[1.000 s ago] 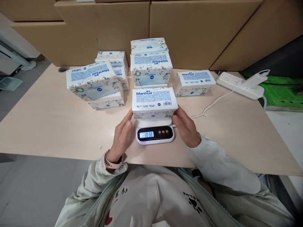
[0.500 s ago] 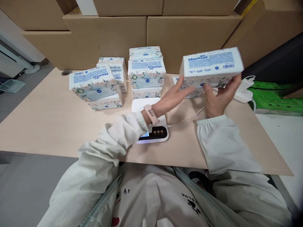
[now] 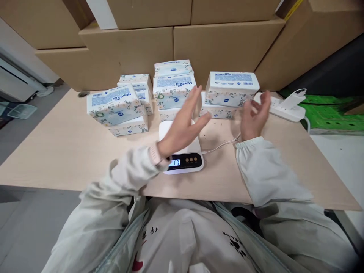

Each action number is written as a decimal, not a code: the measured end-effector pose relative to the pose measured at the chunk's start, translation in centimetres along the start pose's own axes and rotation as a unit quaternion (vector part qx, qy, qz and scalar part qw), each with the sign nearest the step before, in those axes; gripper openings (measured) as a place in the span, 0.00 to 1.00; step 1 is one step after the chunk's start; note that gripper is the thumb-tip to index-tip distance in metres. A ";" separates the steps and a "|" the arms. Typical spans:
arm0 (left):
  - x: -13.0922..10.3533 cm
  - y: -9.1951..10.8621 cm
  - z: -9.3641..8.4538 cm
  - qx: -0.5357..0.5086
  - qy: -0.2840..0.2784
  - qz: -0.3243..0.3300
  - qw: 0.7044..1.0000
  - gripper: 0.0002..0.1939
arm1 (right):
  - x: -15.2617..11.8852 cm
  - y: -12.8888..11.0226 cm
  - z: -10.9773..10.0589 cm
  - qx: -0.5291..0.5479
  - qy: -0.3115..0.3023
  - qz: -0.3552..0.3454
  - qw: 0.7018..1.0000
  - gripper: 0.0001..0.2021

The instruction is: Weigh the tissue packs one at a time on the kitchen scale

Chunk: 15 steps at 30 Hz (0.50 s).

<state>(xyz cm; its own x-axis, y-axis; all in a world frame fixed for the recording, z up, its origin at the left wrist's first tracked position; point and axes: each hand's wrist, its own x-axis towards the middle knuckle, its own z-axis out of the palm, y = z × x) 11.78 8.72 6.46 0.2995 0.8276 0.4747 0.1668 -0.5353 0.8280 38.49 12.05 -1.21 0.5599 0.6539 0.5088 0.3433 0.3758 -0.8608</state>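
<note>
Above the white digital scale (image 3: 187, 146), whose display reads 0.0, my left hand (image 3: 184, 127) is open and holds nothing. My right hand (image 3: 255, 115) is open too, fingers apart, just by the right end of a tissue pack (image 3: 231, 89). That floral "Manhua" pack rests on top of another tissue pack (image 3: 217, 112) at the right. Behind my left fingers stands the middle stack, with a tissue pack (image 3: 172, 91) partly hidden by the hand. To the left, a tilted tissue pack (image 3: 113, 106) lies over a lower one (image 3: 131, 127).
Large cardboard boxes (image 3: 222, 49) form a wall along the table's back. A white power strip (image 3: 288, 110) sits at the right, and a thin white cable (image 3: 220, 147) runs to the scale. Beyond the table (image 3: 71, 151) at the right lies a green crate (image 3: 335, 117).
The tissue pack once held up in my hands now lies on the right stack, released. My left hand has moved left over the scale, and my right hand has drawn slightly back.
</note>
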 end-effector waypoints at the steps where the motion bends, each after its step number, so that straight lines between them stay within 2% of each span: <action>1: -1.8 1.4 -2.3 0.028 0.043 0.048 0.998 0.27 | -0.5 -1.5 -0.1 0.009 0.046 -0.026 0.999 0.28; 2: -3.4 2.4 -4.8 0.059 0.104 0.084 0.989 0.20 | -1.2 -3.3 -0.1 0.025 0.072 -0.051 0.996 0.23; 3: -4.8 3.1 -7.4 0.086 0.201 0.118 0.969 0.15 | -2.0 -5.3 0.0 0.045 0.066 -0.066 0.995 0.20; 4: -6.0 3.2 -10.1 0.108 0.295 0.123 0.941 0.11 | -3.0 -7.4 0.4 0.082 0.033 -0.060 0.994 0.20; 5: -6.9 2.7 -12.7 0.117 0.401 0.145 0.897 0.08 | -4.0 -9.5 1.0 0.129 -0.054 -0.034 0.990 0.21; 6: -7.7 1.7 -15.3 0.126 0.455 0.153 0.868 0.09 | -5.2 -11.5 2.0 0.172 -0.180 0.004 0.968 0.22; 7: -8.4 0.3 -17.6 0.139 0.465 0.132 0.865 0.14 | -6.2 -13.3 3.4 0.198 -0.332 0.066 0.920 0.24; 8: -9.0 -1.3 -19.6 0.135 0.455 0.089 0.876 0.18 | -7.2 -14.7 5.3 0.219 -0.436 0.112 0.865 0.27; 9: -9.5 -3.0 -21.2 0.110 0.420 0.028 0.900 0.19 | -8.1 -15.8 7.5 0.236 -0.482 0.131 0.834 0.27; 10: -9.9 -4.6 -22.3 0.079 0.374 -0.024 0.924 0.20 | -8.7 -16.5 10.0 0.242 -0.505 0.143 0.816 0.27; 12: -10.4 -6.9 -23.2 0.018 0.292 -0.090 0.952 0.28 | -9.7 -17.0 15.3 0.210 -0.496 0.193 0.820 0.31; 13: -10.5 -7.4 -23.0 -0.006 0.259 -0.098 0.961 0.31 | -9.9 -17.0 17.7 0.181 -0.486 0.224 0.825 0.33; 15: -10.3 -7.0 -21.8 -0.031 0.220 -0.090 0.971 0.35 | -10.2 -16.9 21.3 0.171 -0.471 0.234 0.833 0.33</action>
<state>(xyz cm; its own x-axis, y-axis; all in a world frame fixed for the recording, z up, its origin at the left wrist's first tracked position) -12.98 7.60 2.25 -0.1609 0.9062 0.3909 0.1193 -0.3753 0.9192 10.92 12.98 7.81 -0.3229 0.9462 0.0194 -0.0722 -0.0042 -0.9974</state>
